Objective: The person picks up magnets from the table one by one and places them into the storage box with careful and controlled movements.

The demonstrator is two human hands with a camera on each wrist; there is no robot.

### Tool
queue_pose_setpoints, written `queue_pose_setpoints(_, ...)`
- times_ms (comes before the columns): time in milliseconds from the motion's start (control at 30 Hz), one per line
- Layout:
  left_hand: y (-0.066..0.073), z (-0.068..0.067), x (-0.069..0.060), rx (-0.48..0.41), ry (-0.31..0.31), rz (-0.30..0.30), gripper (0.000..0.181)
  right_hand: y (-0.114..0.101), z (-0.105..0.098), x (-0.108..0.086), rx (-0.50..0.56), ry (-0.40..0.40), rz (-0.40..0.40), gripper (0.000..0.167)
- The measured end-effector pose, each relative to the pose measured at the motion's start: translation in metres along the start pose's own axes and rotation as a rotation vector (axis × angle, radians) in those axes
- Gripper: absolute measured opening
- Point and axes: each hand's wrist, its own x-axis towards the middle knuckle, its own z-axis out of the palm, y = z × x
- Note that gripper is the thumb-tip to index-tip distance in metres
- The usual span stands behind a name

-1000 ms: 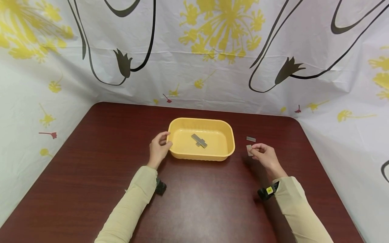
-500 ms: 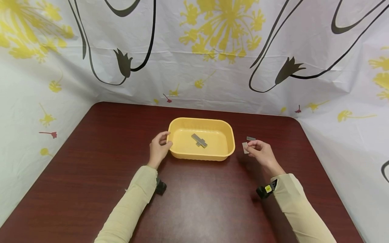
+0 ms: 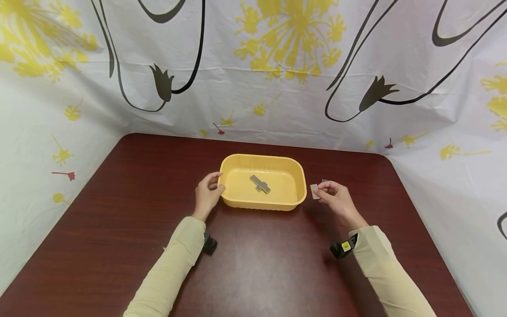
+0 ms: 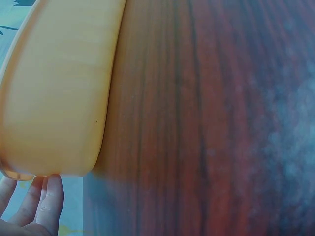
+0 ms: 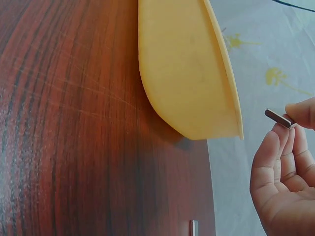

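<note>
A yellow plastic tray (image 3: 241, 204) stands on the table. Several small flat metal bars (image 3: 260, 184) lie across one another on its floor. At the tray's left end my left hand (image 3: 207, 196) holds the edge, and its fingertips (image 4: 55, 183) meet the outer wall in the left wrist view. Just right of the tray, my right hand (image 3: 336, 200) pinches a small flat metal bar (image 5: 278, 118) between thumb and fingers, above the table. Another metal bar (image 5: 194, 228) lies on the table, mostly hidden behind the right hand in the head view.
The dark red wood-grain table (image 3: 245, 264) has rounded far corners. White cloth (image 3: 277, 110) with yellow and grey flower prints hangs behind it and at both sides. Each wrist wears a small black camera (image 3: 343, 248).
My right hand has moved left toward the tray with the metal bar pinched in its fingers, and now covers most of the bar on the table. The left hand and tray have stayed put.
</note>
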Motion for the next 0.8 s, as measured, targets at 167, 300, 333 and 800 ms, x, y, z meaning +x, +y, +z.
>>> queue_pose_setpoints(167, 0.001, 0.000, -0.001, -0.009, -0.002, 0.001, 0.035, -0.004, 0.003, 0.000, -0.015, -0.018, -0.012, 0.029)
queue_pose_setpoints(300, 0.001, 0.000, -0.001, -0.024, -0.007, 0.001, 0.035, -0.005, 0.006, 0.001, -0.013, -0.036, -0.019, 0.026)
queue_pose_setpoints(333, 0.001, 0.000, -0.001, -0.027, -0.009, 0.001, 0.035, -0.005, 0.007, 0.001, -0.010, -0.039, -0.018, 0.025)
queue_pose_setpoints(800, 0.000, 0.001, 0.000, -0.017, -0.005, 0.000, 0.035, -0.008, 0.026, 0.007, 0.013, -0.096, 0.003, 0.025)
